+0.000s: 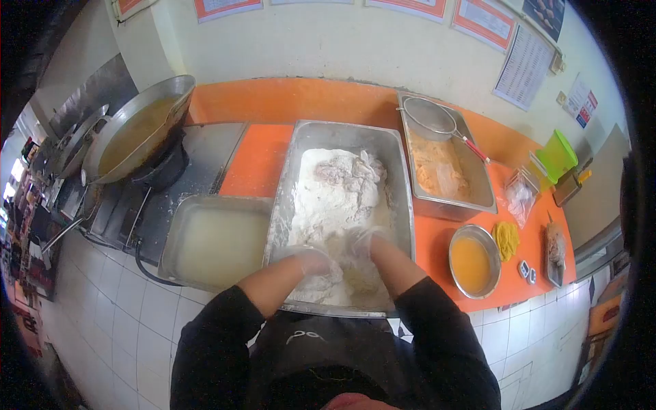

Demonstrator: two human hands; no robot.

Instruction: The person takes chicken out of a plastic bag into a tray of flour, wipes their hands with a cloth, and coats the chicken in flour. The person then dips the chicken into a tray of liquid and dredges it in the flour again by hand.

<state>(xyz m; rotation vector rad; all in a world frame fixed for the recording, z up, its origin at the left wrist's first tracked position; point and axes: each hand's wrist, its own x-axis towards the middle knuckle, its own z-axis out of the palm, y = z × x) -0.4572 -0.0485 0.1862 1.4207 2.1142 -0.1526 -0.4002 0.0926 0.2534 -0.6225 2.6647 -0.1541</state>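
A deep metal tray [404, 205] of white flour [311, 198] lies right in front of me. Both my hands wear clear plastic gloves dusted with flour. Low in the tray on the left is my left hand [318, 262], with flour-covered lumps around it. Facing it a short way to the right, my right hand [362, 243] reaches down into the flour. The fingers of both are buried or blurred, so what they grip, if anything, is hidden. Several flour-coated pieces, perhaps chicken [352, 174], are heaped toward the far end.
Left of the tray stands a tub of cloudy liquid [222, 239], with a large wok of oil [133, 137] on the stove beyond. To the right are a metal tray of orange-tinted food [437, 167] under a sieve [429, 116], a bowl of orange liquid [471, 265] and a yellow cloth [506, 240].
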